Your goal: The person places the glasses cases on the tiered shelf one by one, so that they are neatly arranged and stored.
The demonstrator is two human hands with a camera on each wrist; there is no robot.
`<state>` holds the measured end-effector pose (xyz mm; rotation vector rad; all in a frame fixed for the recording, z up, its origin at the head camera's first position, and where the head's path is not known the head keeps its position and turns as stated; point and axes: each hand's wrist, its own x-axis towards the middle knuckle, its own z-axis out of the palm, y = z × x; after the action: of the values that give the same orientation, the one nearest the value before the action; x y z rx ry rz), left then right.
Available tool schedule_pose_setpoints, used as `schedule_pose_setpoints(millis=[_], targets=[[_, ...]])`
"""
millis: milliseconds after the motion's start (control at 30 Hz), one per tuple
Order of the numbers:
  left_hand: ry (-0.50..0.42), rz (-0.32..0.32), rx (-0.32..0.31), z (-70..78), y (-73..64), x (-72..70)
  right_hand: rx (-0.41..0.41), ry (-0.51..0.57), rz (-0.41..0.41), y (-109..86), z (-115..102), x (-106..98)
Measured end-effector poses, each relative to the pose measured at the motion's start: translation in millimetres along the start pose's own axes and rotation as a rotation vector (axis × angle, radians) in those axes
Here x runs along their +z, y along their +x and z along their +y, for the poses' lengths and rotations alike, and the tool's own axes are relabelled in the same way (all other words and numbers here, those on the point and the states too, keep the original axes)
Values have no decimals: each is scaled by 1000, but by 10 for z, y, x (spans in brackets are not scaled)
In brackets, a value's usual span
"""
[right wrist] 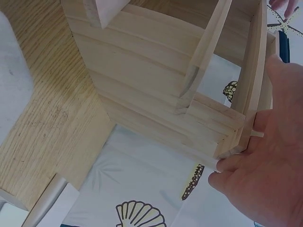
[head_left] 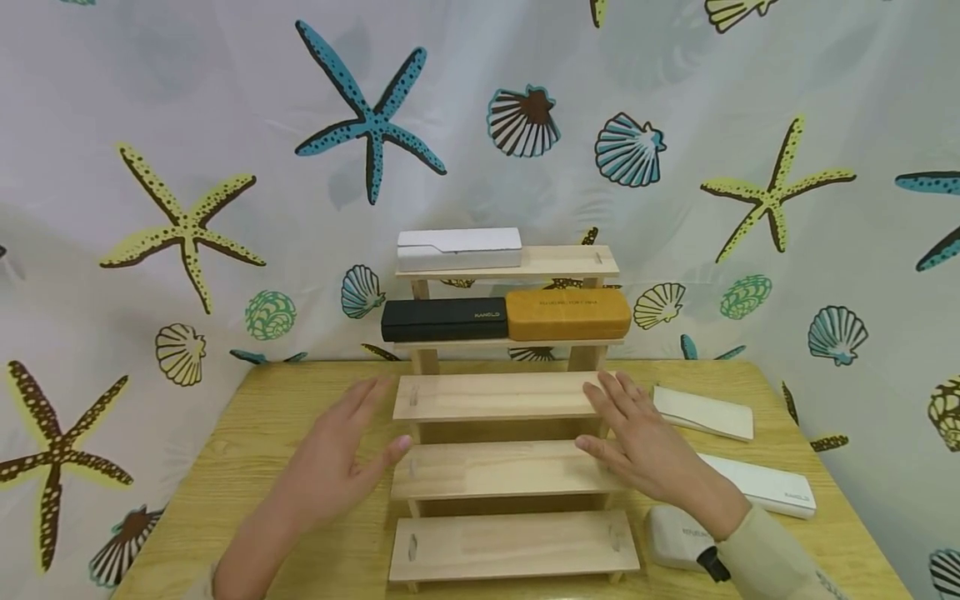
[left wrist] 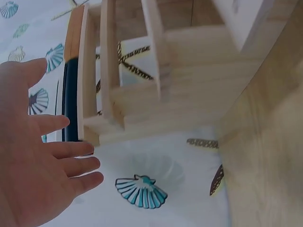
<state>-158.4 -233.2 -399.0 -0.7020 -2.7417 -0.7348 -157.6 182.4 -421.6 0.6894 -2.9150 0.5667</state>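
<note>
Rack (head_left: 502,467) on tabletop (head_left: 172,542), curtain (head_left: 465,192) behind it. Rack's top tier (head_left: 566,262): single case (head_left: 459,249), left end. Next tier down (head_left: 525,342): two cases (head_left: 445,319) side by side. Tabletop right of rack: three more cases (head_left: 768,485).

starfish-print cloth (head_left: 480,200) behind wooden table (head_left: 258,408)

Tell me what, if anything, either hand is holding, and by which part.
Nothing is held: the left hand and right hand have fingers extended by the wooden rack, gripping no part.
</note>
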Motion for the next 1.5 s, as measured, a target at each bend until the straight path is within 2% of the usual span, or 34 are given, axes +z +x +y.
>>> schedule_pose_setpoints(millis=[233,433,533,700,800,900,1033,1167,1300,1500], targets=[[67,-3,2,145,-316,314,10,24,-6,-8,4,0],[110,-12,-16,266,-427,514,67,134,25,-110,77,-35],[100,-11,-4,275,-459,600,87,181,111,-243,180,-49],[112,-11,12,242,-484,728,150,204,328,-536,389,-28],[143,-9,20,219,-484,786,238,225,375,-731,509,-26],[171,-13,25,210,-479,828,343,267,327,-929,639,-35],[187,-33,19,223,-476,864,488,329,179,-1171,804,-22],[189,-52,16,245,-484,889,594,376,26,-1342,938,19],[210,-50,27,256,-497,917,610,382,-66,-1461,1034,57],[271,-36,95,304,-486,954,588,268,-115,-1530,1120,127]])
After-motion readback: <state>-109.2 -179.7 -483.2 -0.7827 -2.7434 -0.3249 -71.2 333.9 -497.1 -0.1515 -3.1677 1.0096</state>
